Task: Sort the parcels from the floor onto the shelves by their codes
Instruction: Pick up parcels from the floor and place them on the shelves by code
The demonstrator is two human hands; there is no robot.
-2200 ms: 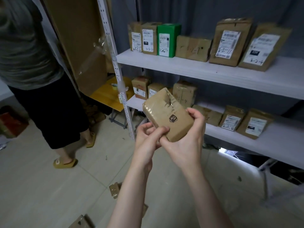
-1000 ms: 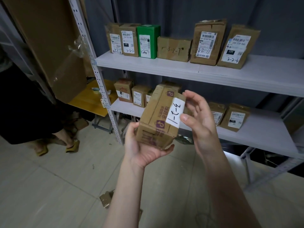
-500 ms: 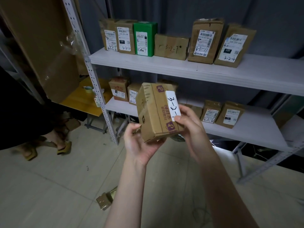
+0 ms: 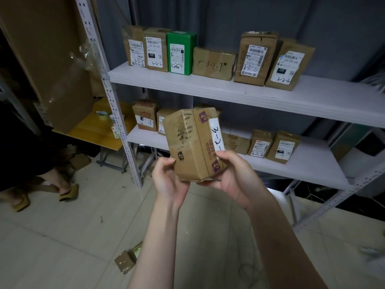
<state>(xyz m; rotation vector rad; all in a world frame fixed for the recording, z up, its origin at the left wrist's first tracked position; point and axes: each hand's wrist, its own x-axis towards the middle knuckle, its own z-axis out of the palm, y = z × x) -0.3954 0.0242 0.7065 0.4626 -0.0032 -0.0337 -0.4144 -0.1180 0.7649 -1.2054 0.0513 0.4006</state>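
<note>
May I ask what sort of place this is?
Probably a parcel sorting room: white shelves hold labelled parcels with handwritten codes, and the left hand and right hand hold another coded box.

This is a small parcel storage room. Metal shelves [image 4: 291,94] with white boards carry cardboard parcels [image 4: 259,39] with shipping labels [image 4: 254,59] and handwritten codes [image 4: 215,66]. Another parcel [image 4: 124,262] lies on the tiled floor [image 4: 62,236].

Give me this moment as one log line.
left hand: holds parcel | right hand: holds parcel, thumb on label | label: 3-2-, end hidden | upper shelf: boxes coded 3-2 | status: not shelved
</note>
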